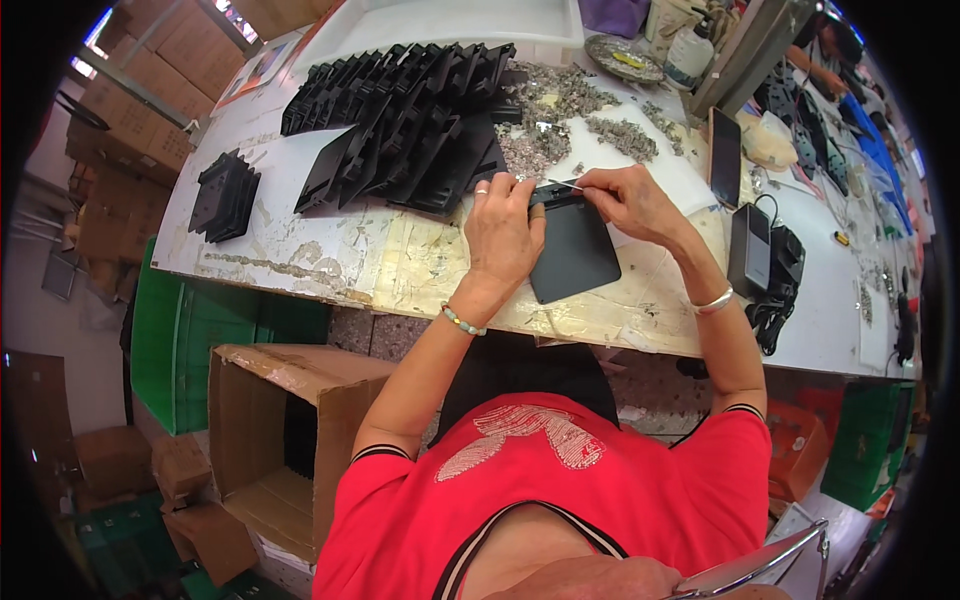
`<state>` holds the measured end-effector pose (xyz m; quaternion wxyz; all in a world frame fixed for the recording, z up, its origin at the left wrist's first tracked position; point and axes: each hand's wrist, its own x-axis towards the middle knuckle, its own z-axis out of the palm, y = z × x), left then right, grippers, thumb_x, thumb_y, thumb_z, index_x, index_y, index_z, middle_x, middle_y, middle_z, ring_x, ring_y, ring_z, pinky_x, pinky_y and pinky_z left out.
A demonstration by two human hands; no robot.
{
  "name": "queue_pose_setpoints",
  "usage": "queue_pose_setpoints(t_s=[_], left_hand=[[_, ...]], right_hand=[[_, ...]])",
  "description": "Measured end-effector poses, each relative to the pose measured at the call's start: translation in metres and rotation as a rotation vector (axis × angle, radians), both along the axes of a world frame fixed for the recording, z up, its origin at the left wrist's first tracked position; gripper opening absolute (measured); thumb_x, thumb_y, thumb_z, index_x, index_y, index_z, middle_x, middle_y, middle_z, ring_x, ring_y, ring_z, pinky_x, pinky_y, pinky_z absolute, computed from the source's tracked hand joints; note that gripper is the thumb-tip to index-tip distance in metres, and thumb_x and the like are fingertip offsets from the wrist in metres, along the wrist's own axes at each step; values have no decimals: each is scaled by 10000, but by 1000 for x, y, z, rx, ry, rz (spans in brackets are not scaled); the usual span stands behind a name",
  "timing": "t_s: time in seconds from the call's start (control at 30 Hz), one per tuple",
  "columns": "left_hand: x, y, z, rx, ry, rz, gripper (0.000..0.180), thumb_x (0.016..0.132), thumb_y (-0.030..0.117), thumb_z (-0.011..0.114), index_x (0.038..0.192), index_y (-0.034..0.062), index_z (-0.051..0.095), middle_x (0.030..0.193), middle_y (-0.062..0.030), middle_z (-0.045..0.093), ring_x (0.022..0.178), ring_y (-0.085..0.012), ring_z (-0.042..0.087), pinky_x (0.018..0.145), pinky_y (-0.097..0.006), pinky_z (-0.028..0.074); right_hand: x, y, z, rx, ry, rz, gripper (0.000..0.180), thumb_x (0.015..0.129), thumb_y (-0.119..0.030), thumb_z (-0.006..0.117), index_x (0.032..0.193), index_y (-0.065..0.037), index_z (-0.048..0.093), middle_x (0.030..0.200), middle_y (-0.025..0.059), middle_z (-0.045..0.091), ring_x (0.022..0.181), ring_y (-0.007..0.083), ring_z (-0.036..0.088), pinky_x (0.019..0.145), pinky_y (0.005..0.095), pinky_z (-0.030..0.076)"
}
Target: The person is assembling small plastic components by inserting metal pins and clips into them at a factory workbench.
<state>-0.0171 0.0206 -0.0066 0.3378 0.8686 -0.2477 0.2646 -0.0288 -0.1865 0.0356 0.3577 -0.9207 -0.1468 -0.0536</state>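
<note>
A flat black plastic panel [577,252] lies near the table's front edge, its far side carrying a raised, hinge-like strip. My left hand [503,232] is closed round the panel's far left corner, fingers curled over it; a ring is on one finger. At the far right corner, my right hand [637,204] pinches a thin, pale metal pin [563,184] that lies along the strip. How far the pin sits in the strip is too small to tell. Beyond my hands, small metal parts [540,148] are heaped on a white sheet.
Many black panels [405,130] stand stacked left of my hands, with a smaller stack [226,197] further left. A phone [725,158], a black device [750,247] with cables, a bottle [688,55] and a round dish [624,59] are right. A cardboard box [345,400] stands below.
</note>
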Motion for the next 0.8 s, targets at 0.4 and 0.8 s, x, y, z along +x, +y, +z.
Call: queue_pose_setpoints(t_s=[0.4,0.8], left_hand=[[22,3,-7,26,40,-233,186,781,17,676,966,23,697,884,-130,629,854,-313,597,765,-405,482],[18,2,-9,-86,56,-206,190,772,11,687,961,24,693,881,-123,628,847,-315,584,744,-403,471]], right_hand=[[-3,-5,4,-321,-61,44,190,822,-50,626,975,-86,733,794,155,692,718,343,658,675,403,528],[10,2,21,-512,1,82,74,840,-90,615,882,-45,657,724,173,653,727,372,642,663,458,502]])
